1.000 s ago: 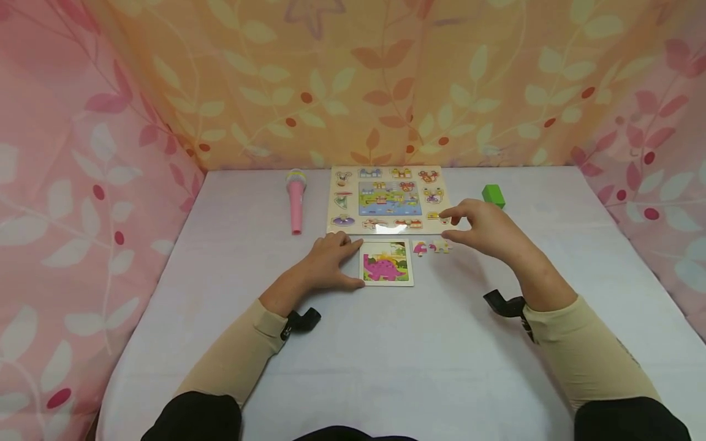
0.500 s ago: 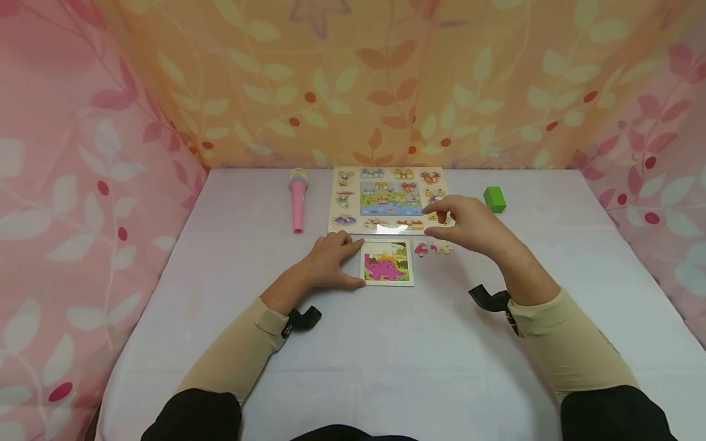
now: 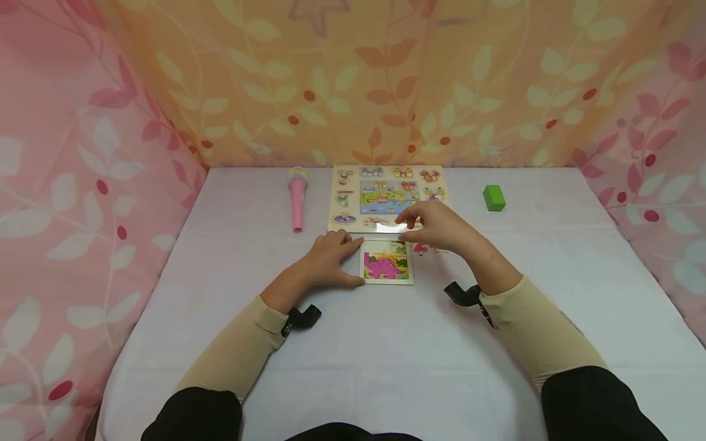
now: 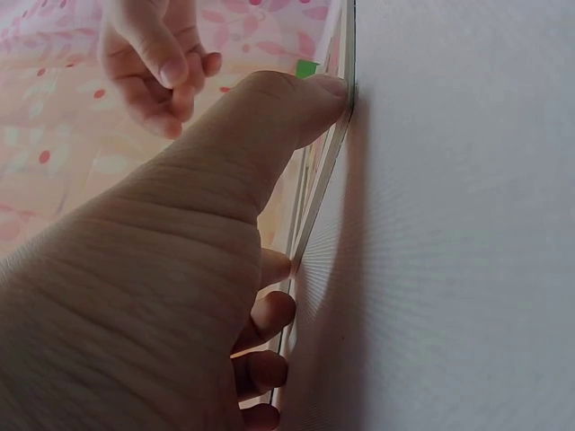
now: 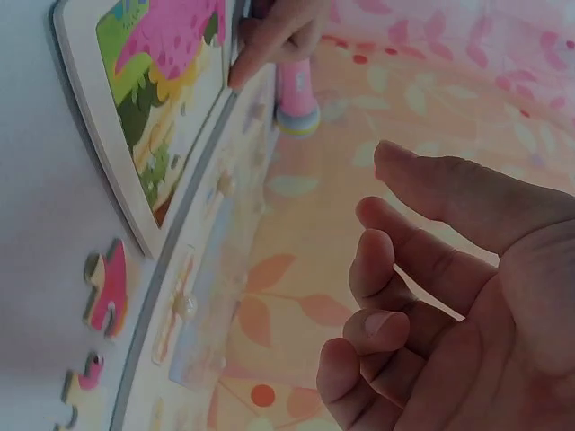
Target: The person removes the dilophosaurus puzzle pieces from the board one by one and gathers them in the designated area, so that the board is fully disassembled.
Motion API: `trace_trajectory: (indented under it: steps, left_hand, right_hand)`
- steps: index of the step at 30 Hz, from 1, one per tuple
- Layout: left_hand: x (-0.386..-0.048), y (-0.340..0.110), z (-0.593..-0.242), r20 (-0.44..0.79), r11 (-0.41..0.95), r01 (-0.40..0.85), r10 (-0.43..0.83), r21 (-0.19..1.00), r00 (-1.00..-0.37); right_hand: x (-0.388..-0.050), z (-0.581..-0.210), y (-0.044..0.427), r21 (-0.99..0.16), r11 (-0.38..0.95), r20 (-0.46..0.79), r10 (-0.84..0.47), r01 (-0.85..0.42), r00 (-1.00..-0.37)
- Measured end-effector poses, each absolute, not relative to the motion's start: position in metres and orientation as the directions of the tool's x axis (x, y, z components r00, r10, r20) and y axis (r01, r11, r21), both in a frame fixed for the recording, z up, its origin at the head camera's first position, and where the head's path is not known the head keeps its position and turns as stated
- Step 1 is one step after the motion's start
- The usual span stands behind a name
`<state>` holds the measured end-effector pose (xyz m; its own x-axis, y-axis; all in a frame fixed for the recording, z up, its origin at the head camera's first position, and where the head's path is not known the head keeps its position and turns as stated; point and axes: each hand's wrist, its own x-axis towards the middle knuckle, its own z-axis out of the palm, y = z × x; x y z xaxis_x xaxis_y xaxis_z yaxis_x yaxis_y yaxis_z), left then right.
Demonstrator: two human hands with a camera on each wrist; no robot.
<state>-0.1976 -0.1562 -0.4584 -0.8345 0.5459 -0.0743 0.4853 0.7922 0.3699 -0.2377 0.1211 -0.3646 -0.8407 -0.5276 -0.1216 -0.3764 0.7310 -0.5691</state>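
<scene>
My left hand [image 3: 333,262] rests at the left side of a small framed jigsaw puzzle [image 3: 386,282] with a pink dinosaur picture. Its straight thumb and index finger touch the near and far left corners. My right hand [image 3: 438,228] hovers above the puzzle's far right corner, fingers loosely bent. Nothing lies between its thumb and fingers [image 5: 375,260] in the right wrist view. Two loose jigsaw pieces lie right of the frame: a pink one [image 5: 110,289] and one only partly in view [image 5: 83,393]. In the head view the right hand partly covers them.
Behind the jigsaw lies a larger wooden peg puzzle board [image 3: 355,197]. A pink toy microphone [image 3: 297,202] lies at its left and a green block [image 3: 494,198] stands to the right. Patterned cloth walls [image 3: 353,79] enclose the white table [image 3: 353,361].
My right hand has moved left, from beyond the loose pieces to above the jigsaw's far right corner. The left hand and the frame have stayed in place.
</scene>
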Motion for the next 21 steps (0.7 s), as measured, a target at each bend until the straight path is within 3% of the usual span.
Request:
trace_trajectory:
  steps: [11,21]
  left_hand:
    - [-0.199,-0.157,-0.456,-0.079,0.796,0.488,0.546,0.357,-0.834]
    - [-0.196,-0.156,-0.458,-0.083,0.797,0.479,0.541,0.368,-0.837]
  right_hand:
    - [-0.245,-0.388,0.114,-0.576,0.762,-0.291,-0.528,-0.295,-0.798]
    - [-0.248,-0.408,0.119,-0.541,0.78,-0.289,-0.522,-0.313,-0.802]
